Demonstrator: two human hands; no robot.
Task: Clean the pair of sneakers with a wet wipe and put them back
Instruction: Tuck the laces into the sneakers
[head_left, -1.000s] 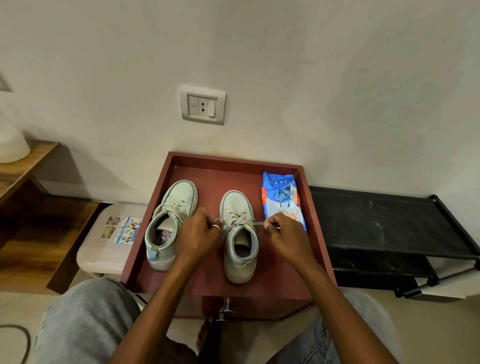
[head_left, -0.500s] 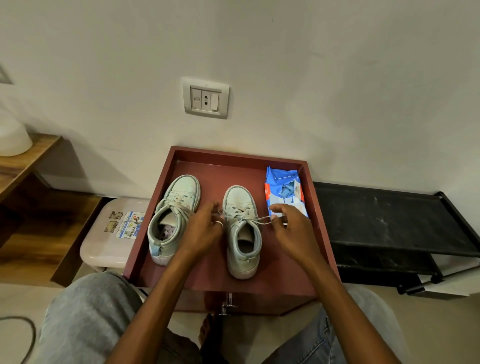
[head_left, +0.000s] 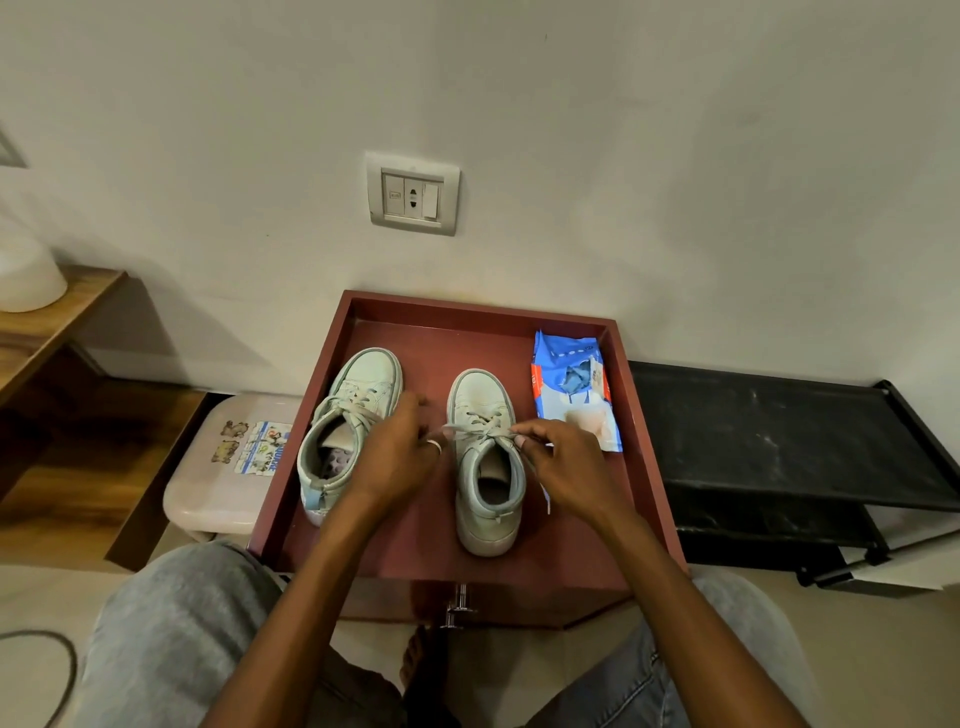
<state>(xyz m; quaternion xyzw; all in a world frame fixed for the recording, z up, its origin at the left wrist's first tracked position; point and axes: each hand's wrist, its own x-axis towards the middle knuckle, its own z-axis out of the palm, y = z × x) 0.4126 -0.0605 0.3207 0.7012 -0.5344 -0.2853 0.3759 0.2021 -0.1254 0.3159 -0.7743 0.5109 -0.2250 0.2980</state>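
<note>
Head view: a red-brown tray is seen against the wall, and both sneakers stand upright in it with toes pointed to 12 o'clock. The centre sneaker is placed slightly toward 5 o'clock of the tray's middle. The second sneaker is set at 9 o'clock, apart from the first. A blue wet-wipe packet lies flat at 2 o'clock, just beside the tray's wall.

The right hand is held over the centre sneaker's 3 o'clock side. Its fingers are curled, and the lace is pinched between thumb and fingertips at the collar. The lace is drawn across the tongue toward 9 o'clock, where it meets the left hand.

The left hand is held between the two sneakers, its fingers loosely bent toward 12 o'clock, and a ring is worn on it. Its fingertips are hidden by the back of the hand, so whether the lace is gripped there cannot be told.

Outside the tray, a wall socket is mounted at 12 o'clock, a black rack stands at 3 o'clock, and a pale stool stands at 9 o'clock.
</note>
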